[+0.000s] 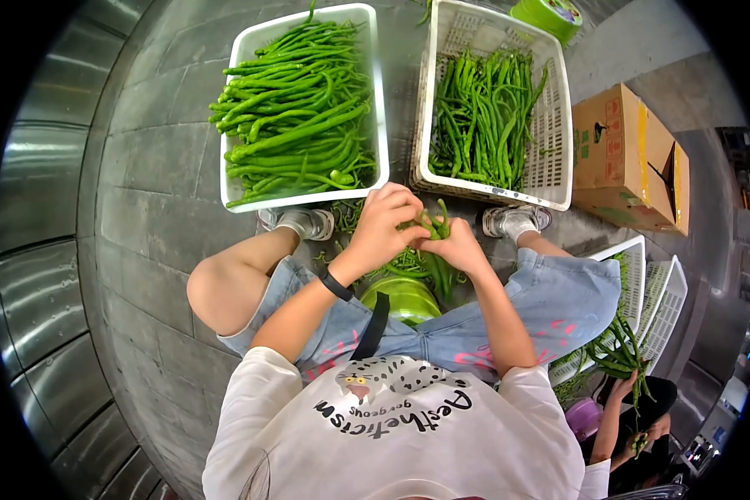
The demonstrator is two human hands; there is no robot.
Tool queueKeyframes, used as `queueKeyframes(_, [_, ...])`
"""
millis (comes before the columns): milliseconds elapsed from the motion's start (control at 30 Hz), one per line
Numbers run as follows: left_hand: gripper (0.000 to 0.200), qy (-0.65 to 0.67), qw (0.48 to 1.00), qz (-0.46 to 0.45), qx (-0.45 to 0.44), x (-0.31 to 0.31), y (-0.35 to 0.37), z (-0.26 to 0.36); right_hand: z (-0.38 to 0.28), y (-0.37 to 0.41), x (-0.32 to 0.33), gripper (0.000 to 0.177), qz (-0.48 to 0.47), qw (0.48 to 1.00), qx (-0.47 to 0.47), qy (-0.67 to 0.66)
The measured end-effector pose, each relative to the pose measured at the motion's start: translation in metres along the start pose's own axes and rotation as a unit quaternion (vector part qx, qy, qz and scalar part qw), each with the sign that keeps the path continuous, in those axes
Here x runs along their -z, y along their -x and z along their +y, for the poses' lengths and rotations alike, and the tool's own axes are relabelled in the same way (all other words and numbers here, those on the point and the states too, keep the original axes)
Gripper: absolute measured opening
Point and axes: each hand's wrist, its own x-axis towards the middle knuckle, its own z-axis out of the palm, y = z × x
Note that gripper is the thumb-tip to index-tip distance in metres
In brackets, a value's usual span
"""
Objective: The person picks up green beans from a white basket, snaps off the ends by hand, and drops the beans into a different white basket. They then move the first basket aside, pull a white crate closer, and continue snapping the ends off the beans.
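My right hand (458, 247) is closed round a small bunch of long green chili peppers (437, 271), whose ends show above and below the fist. My left hand (385, 223), with a black band at the wrist, has its fingers curled and pinched against the upper ends of that bunch; its exact fingertip contact is partly hidden. Both hands are close together over the floor between my knees. Beneath them lie more green peppers and scraps (404, 262), beside a lime-green round object (404, 300) that looks like a stool.
Ahead on the left, a white crate (382, 125) is heaped with green peppers; a second white crate (562, 125) beside it holds more. A cardboard box (617, 158) and another lime-green stool (550, 18) stand to the right. Lower right, another person's hand (623, 387) grips peppers near tilted white crates (662, 308).
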Motion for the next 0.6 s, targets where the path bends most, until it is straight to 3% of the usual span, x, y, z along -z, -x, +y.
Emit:
queueKeyframes(133, [0.010,-0.088,0.983,0.113,-0.118,-0.002,0.002,-0.002,-0.002,0.002,-0.009,0.031,0.025,1.000,0.010,-0.006])
queueKeyframes(267, [0.013,-0.055,0.986,0.138,-0.073,0.007,-0.006,-0.002,0.001,0.001,-0.012,0.030,0.030,0.999,-0.008,-0.020])
queueKeyframes(433, [0.019,0.004,0.997,0.074,-0.011,0.017,-0.005,-0.005,-0.007,0.001,-0.004,0.036,0.047,0.997,-0.016,0.051])
queueKeyframes(533, [0.029,0.017,1.000,-0.024,0.002,0.004,0.001,-0.001,0.000,0.001,-0.015,0.039,0.052,0.983,0.025,0.176])
queueKeyframes(600, [0.025,0.006,0.992,-0.115,0.046,-0.006,0.009,-0.001,0.002,0.003,-0.017,0.040,0.041,0.980,0.021,0.196])
